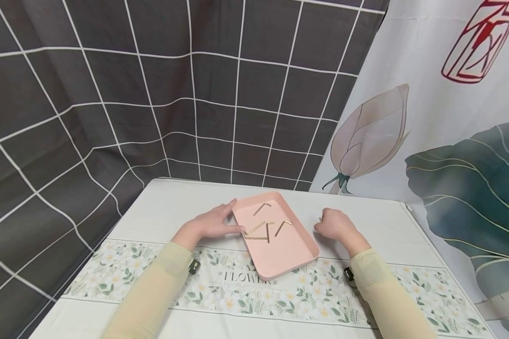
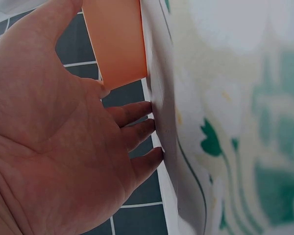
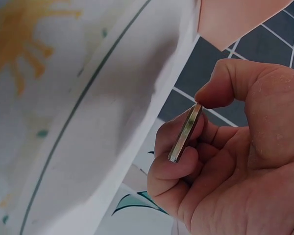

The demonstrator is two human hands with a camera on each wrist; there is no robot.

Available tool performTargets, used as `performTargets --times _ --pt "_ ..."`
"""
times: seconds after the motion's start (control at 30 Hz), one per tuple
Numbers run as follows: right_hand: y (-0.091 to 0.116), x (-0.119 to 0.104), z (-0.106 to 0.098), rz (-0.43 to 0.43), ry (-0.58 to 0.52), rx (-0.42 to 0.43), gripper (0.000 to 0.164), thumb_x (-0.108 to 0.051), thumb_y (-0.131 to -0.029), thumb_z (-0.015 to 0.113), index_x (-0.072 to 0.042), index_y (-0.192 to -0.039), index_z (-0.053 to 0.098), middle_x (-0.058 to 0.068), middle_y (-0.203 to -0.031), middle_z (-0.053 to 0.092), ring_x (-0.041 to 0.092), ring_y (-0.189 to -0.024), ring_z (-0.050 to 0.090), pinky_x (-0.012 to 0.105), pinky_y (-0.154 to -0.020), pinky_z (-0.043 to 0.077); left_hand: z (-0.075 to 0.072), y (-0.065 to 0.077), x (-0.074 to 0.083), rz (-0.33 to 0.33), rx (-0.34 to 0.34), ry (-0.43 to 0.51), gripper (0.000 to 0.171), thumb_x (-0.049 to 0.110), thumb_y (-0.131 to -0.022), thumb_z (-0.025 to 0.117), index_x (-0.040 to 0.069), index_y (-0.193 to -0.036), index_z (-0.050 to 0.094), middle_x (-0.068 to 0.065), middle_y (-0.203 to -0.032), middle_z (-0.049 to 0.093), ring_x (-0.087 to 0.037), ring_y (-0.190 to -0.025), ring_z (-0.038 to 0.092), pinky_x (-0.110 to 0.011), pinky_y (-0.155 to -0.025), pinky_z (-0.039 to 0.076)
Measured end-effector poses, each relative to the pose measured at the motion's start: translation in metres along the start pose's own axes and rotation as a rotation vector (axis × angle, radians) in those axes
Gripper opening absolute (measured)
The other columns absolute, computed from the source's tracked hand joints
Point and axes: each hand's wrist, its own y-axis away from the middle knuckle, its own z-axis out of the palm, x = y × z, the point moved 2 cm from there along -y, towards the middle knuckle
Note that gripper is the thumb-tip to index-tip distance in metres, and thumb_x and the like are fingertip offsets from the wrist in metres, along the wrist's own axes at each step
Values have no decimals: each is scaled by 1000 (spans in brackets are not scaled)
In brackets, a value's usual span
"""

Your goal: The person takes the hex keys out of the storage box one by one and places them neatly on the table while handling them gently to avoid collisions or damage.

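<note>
A pink tray (image 1: 280, 259) lies at an angle on the table, holding several brass-coloured L-shaped hex keys (image 1: 282, 228). My left hand (image 1: 214, 223) is at the tray's left side, thumb and forefinger spread along its wall. In the left wrist view, the other fingers (image 2: 137, 132) extend to the tablecloth beside the orange-looking tray wall (image 2: 118, 44). To the right of the tray, my right hand (image 1: 337, 225) pinches a hex key (image 3: 186, 131) between thumb and curled fingers. Only one straight length of that key shows; the rest is hidden in the hand.
A white tablecloth (image 1: 186, 195) with a flowered, lettered band (image 1: 237, 292) covers the table. Behind it hangs a dark curtain with a white grid (image 1: 212, 127). A white curtain with flower and leaf prints (image 1: 369, 132) hangs at the right.
</note>
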Motion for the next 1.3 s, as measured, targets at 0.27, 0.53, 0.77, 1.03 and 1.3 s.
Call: performTargets --times 0.27,0.53,0.77,1.03,1.3 --pt "-5 10 2 34 4 -17 45 -18 -88 70 16 -118 69 20 -97 73 30 -80 64 52 -81 63 -1 -2 0 -4 1 -5 115 76 -99 63 13 -181 11 -16 -184 23 -41 -169 23 -69 -132 25" --pt "-7 15 3 40 -8 -28 44 -16 -88 69 16 -117 69 14 -87 68 29 -77 62 46 -73 59 -2 -1 1 -8 -1 -5 116 78 -99 63 14 -181 11 -15 -184 23 -40 -169 22 -67 -133 24" --pt "-7 15 3 54 -6 -31 48 -16 -88 70 19 -121 68 17 -91 70 30 -79 63 46 -73 59 -2 0 2 -11 -3 -2 117 80 -98 63 15 -181 11 -14 -184 23 -39 -169 22 -67 -133 24" --pt "-5 15 3 62 -14 -37 39 -15 -88 70 15 -112 70 11 -81 65 27 -72 62 41 -66 55 -2 0 2 -12 -1 -9 118 81 -97 62 15 -181 11 -14 -184 22 -39 -169 22 -68 -133 24" --pt "-5 17 5 68 -18 -49 41 -15 -87 70 16 -114 70 11 -80 66 26 -70 61 39 -64 54 0 0 -1 -5 -4 3 118 80 -98 62 14 -181 10 -16 -184 22 -40 -169 21 -68 -133 24"
